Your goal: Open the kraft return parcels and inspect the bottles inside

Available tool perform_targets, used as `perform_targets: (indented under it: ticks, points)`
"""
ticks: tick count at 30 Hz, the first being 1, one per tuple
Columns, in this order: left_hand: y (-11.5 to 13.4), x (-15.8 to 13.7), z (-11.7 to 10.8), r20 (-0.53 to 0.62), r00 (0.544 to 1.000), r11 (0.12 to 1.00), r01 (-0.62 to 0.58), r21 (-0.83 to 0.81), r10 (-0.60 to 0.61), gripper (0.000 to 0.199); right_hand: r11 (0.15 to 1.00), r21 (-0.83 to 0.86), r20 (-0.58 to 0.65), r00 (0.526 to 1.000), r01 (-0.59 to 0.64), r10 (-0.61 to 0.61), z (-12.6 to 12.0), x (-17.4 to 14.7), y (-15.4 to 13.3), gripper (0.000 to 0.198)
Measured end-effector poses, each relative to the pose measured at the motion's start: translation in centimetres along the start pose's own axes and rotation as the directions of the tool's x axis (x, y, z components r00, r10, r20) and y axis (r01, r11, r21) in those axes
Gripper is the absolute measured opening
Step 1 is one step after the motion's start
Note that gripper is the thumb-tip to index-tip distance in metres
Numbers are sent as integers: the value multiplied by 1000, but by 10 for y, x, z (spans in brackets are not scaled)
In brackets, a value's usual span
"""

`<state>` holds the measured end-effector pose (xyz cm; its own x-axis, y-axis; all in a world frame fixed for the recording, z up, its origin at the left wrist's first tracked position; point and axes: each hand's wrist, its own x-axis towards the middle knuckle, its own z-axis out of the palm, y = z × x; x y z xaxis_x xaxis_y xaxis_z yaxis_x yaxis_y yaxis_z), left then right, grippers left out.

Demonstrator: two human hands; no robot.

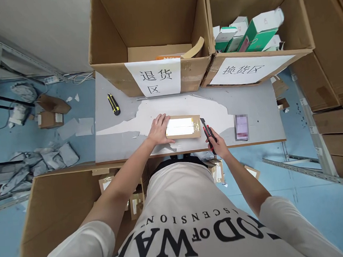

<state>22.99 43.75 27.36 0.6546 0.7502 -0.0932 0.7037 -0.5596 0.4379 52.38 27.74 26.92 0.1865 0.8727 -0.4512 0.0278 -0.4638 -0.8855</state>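
The small carton (183,126) lies centre frame, closed, its label on top and clear tape (197,127) across its right end; I see no cut, so I judge work on it barely begun. My left hand (159,131) spans its left end, grip holding it. My right hand (218,144) is closed around a red-and-black cutter (207,131), tip just beside the taped end. On the counter (117,144), a yellow-and-black cutter (114,104) lies unused at centre left.
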Motion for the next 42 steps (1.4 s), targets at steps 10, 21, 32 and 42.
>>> perform_targets:
  ticks: [10,21,32,42]
  points:
    - [-5,1,7,-48,998,999,-35,6,35,131,1000,-15,-31,999,-26,26,3,-4,-9,79]
    - [-4,0,7,-53,998,1000,-22,20,23,128,1000,-19,18,1000,-24,24,4,0,-12,77]
    - [-1,0,8,-90,996,1000,-4,-29,1,117,991,-101,243,963,-90,112,-34,-16,-18,76]
    - [0,-1,11,-97,995,998,-12,-66,6,127,988,-47,204,967,-145,151,-28,-52,15,77]
